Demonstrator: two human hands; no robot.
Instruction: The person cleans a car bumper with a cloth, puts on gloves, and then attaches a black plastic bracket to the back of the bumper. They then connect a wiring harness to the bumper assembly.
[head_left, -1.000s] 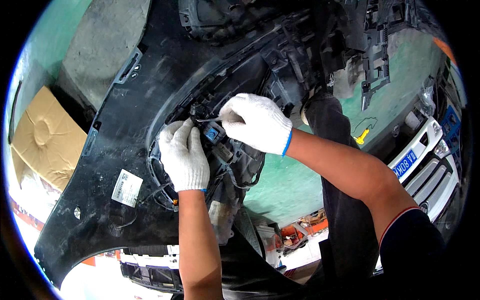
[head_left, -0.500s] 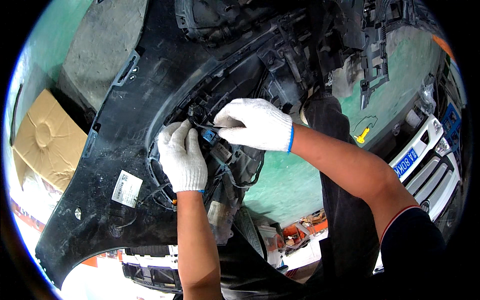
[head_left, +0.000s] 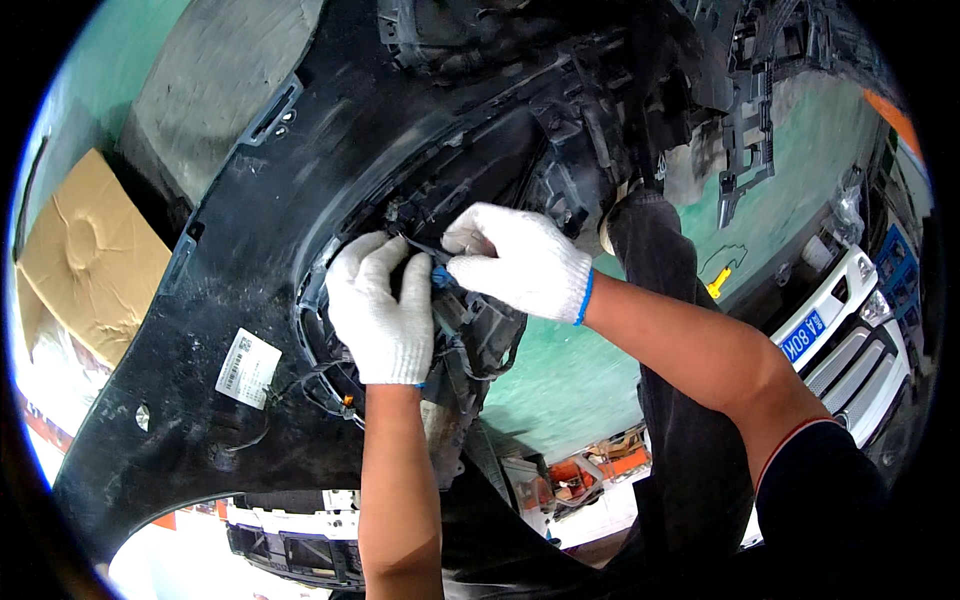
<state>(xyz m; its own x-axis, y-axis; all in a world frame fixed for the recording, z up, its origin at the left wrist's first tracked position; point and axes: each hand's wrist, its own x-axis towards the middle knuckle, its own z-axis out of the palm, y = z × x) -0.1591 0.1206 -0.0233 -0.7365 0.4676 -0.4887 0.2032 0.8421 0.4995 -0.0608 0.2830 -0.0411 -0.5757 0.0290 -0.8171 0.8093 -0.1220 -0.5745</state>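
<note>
A large black plastic car bumper (head_left: 250,230) fills the view, its inner side toward me. Both my hands wear white knit gloves. My left hand (head_left: 382,310) rests on the lamp housing (head_left: 480,345) in the bumper's opening, fingers up against a small blue connector (head_left: 440,277). My right hand (head_left: 520,262) comes in from the right and pinches that blue connector and a thin dark wire. Black wiring (head_left: 300,385) loops below the opening. What the fingers hide of the connector I cannot see.
A white barcode sticker (head_left: 246,367) sits on the bumper's lower left. Crumpled brown cardboard (head_left: 85,262) lies at the left on the green floor (head_left: 570,385). A white vehicle front with a blue plate (head_left: 835,320) stands at the right. My dark trouser leg (head_left: 680,400) hangs below the bumper.
My right hand has slid left and down onto the blue connector. My left hand has shifted slightly up against it. The bumper has not moved.
</note>
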